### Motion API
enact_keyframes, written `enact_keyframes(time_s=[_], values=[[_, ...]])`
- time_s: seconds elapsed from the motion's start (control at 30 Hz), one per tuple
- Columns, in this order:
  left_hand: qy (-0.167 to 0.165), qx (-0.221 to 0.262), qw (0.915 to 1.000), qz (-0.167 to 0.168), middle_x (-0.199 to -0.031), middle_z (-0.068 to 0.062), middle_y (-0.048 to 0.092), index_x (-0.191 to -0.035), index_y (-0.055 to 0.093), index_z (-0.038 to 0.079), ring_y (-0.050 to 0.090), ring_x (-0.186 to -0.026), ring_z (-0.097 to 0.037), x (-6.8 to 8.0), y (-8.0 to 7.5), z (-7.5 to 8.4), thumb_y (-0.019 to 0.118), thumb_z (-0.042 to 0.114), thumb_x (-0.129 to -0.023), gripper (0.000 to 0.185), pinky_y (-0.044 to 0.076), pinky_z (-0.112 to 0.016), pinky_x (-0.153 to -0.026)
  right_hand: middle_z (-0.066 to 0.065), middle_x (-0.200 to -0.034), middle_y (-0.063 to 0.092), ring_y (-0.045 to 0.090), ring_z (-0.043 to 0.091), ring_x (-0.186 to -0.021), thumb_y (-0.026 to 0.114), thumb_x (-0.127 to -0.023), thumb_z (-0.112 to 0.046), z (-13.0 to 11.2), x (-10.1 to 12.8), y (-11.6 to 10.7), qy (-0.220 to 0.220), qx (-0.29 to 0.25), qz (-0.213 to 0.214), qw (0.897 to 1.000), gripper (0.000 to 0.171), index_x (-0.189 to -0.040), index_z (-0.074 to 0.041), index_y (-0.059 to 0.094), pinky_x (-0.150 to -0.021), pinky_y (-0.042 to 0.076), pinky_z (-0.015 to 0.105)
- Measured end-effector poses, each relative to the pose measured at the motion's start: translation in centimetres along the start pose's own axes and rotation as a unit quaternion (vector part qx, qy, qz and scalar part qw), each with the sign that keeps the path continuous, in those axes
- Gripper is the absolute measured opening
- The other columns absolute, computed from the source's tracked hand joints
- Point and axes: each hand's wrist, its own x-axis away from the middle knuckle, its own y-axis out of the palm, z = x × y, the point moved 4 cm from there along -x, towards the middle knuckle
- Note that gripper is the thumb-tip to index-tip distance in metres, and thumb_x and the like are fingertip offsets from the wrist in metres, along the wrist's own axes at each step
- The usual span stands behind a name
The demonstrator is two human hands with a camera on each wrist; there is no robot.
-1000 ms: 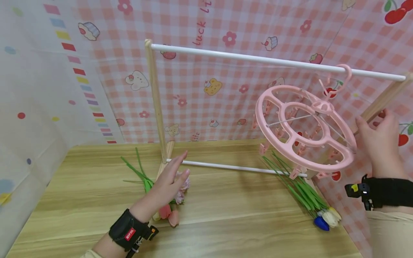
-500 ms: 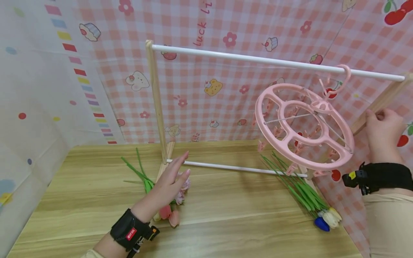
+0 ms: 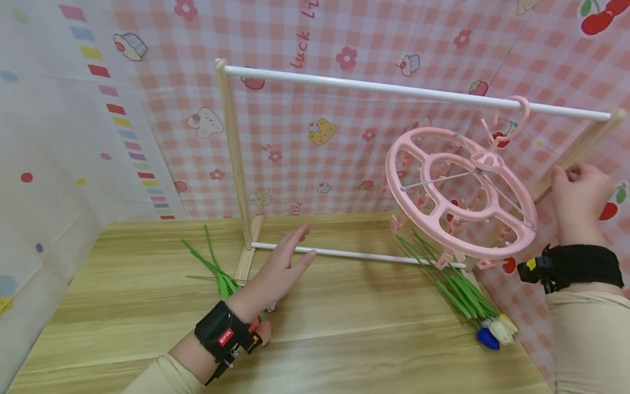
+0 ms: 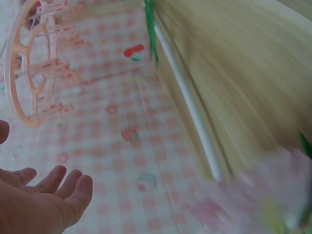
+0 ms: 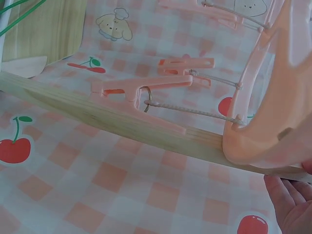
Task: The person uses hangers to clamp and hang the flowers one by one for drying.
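Observation:
My right hand (image 3: 581,200) grips the right wooden post (image 3: 585,148) of a drying rack; in the right wrist view its fingers (image 5: 285,197) lie along the post's edge. From the rack's white top rod (image 3: 374,85) a pink round clip hanger (image 3: 443,227) hangs by its hook, tilted, close beside that hand. Small pink clothespins (image 5: 141,92) dangle from its rings on cords. My left hand (image 3: 273,273) is held open, holding nothing, above the table and in front of the rack's lower rod (image 3: 359,255). It partly hides a bunch of flowers (image 3: 223,284) with green stems.
At the right, a bunch of tulips (image 3: 497,331) in white, yellow and blue lies with its stems under the hanger. The rack's left post (image 3: 233,158) stands on a wooden foot at the back. Behind it is a pink checked cloth (image 3: 315,175). The table (image 3: 364,339) has a wood-grain top.
My right fingers have curled around the wooden post. The left hand has moved right, over the front of the left flowers. The hanger has shifted very slightly left.

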Motion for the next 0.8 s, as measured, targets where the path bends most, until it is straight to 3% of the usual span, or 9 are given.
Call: enact_keyframes(time_s=[0.07, 0.1, 0.13, 0.23, 0.3, 0.43, 0.47, 0.6, 0.8], values=[[-0.002, 0.039, 0.9992, 0.001, -0.147, -0.001, 0.039, -0.150, 0.022, 0.022, 0.039, -0.132, -0.019, -1.0, 0.5, 1.2, 0.049, 0.047, -0.096, 0.066, 0.039, -0.042, -0.108, -0.001, -0.118, 0.060, 0.053, -0.005, -0.083, 0.040, -0.095, -0.049, 0.0, -0.1, -0.1, 0.002, 0.000, -0.001, 1.000, 0.053, -0.132, -0.015, 0.055, -0.100, 0.047, 0.034], [-0.009, 0.061, 0.9981, 0.004, -0.145, 0.000, 0.040, -0.150, 0.024, 0.021, 0.041, -0.131, -0.018, -1.6, 0.9, 1.6, 0.051, 0.043, -0.095, 0.065, 0.040, -0.040, -0.106, -0.001, -0.116, 0.061, 0.053, -0.005, -0.083, 0.040, -0.095, -0.049, 0.0, -0.1, -0.1, 0.000, 0.001, 0.000, 1.000, 0.052, -0.130, -0.014, 0.056, -0.094, 0.051, 0.029], [-0.018, 0.086, 0.9962, 0.005, -0.144, 0.000, 0.041, -0.150, 0.025, 0.021, 0.041, -0.130, -0.018, -2.1, 1.3, 2.1, 0.053, 0.040, -0.095, 0.064, 0.041, -0.040, -0.105, -0.005, -0.107, 0.062, 0.053, -0.006, -0.078, 0.041, -0.095, -0.047, 0.0, -0.2, -0.2, -0.005, 0.002, 0.002, 1.000, 0.051, -0.128, -0.013, 0.057, -0.086, 0.054, 0.024], [-0.039, 0.157, 0.9867, 0.009, -0.143, -0.003, 0.044, -0.149, 0.027, 0.019, 0.044, -0.129, -0.021, -3.9, 2.4, 3.3, 0.057, 0.033, -0.095, 0.064, 0.041, -0.041, -0.106, -0.013, -0.092, 0.057, 0.044, -0.011, -0.069, 0.043, -0.094, -0.045, 0.0, -0.3, -0.3, -0.014, 0.001, 0.006, 1.000, 0.050, -0.125, -0.009, 0.058, -0.085, 0.055, 0.024], [-0.057, 0.199, 0.9783, 0.008, -0.142, -0.001, 0.044, -0.148, 0.028, 0.021, 0.045, -0.128, -0.020, -5.2, 3.3, 3.5, 0.057, 0.035, -0.094, 0.063, 0.041, -0.043, -0.106, -0.022, -0.074, 0.048, 0.041, -0.012, -0.063, 0.044, -0.094, -0.043, 0.0, -0.4, -0.3, -0.026, -0.001, 0.004, 1.000, 0.048, -0.120, -0.005, 0.059, -0.069, 0.053, 0.014], [-0.083, 0.277, 0.9574, 0.001, -0.141, -0.005, 0.045, -0.147, 0.029, 0.020, 0.048, -0.126, -0.023, -7.0, 4.6, 4.8, 0.056, 0.037, -0.094, 0.062, 0.043, -0.043, -0.104, -0.023, -0.072, 0.047, 0.044, -0.012, -0.067, 0.046, -0.093, -0.044, -0.3, -0.6, -0.3, -0.036, -0.002, -0.014, 0.999, 0.050, -0.120, -0.005, 0.059, -0.073, 0.054, 0.014], [-0.090, 0.298, 0.9502, 0.000, -0.141, -0.006, 0.045, -0.147, 0.029, 0.019, 0.048, -0.125, -0.023, -7.4, 4.9, 5.2, 0.056, 0.037, -0.094, 0.062, 0.044, -0.042, -0.103, -0.020, -0.075, 0.051, 0.047, -0.010, -0.070, 0.046, -0.093, -0.045, -0.4, -0.7, -0.3, -0.037, -0.002, -0.018, 0.999, 0.050, -0.120, -0.005, 0.059, -0.074, 0.054, 0.015], [-0.110, 0.360, 0.9266, 0.000, -0.141, -0.009, 0.046, -0.147, 0.029, 0.016, 0.050, -0.124, -0.024, -8.7, 6.1, 6.7, 0.057, 0.037, -0.094, 0.064, 0.045, -0.040, -0.102, 0.000, -0.106, 0.059, 0.053, -0.003, -0.086, 0.044, -0.093, -0.045, -0.6, -0.6, -0.2, -0.030, 0.004, -0.017, 0.999, 0.052, -0.127, -0.008, 0.058, -0.097, 0.049, 0.036], [-0.136, 0.427, 0.8937, -0.002, -0.137, -0.010, 0.050, -0.145, 0.032, 0.015, 0.051, -0.122, -0.027, -10.0, 8.2, 9.0, 0.057, 0.034, -0.095, 0.059, 0.044, -0.042, -0.103, 0.009, -0.124, 0.059, 0.057, 0.008, -0.102, 0.042, -0.094, -0.045, -0.4, -0.5, -0.4, -0.016, -0.004, -0.019, 1.000, 0.053, -0.132, -0.010, 0.055, -0.098, 0.048, 0.036]])
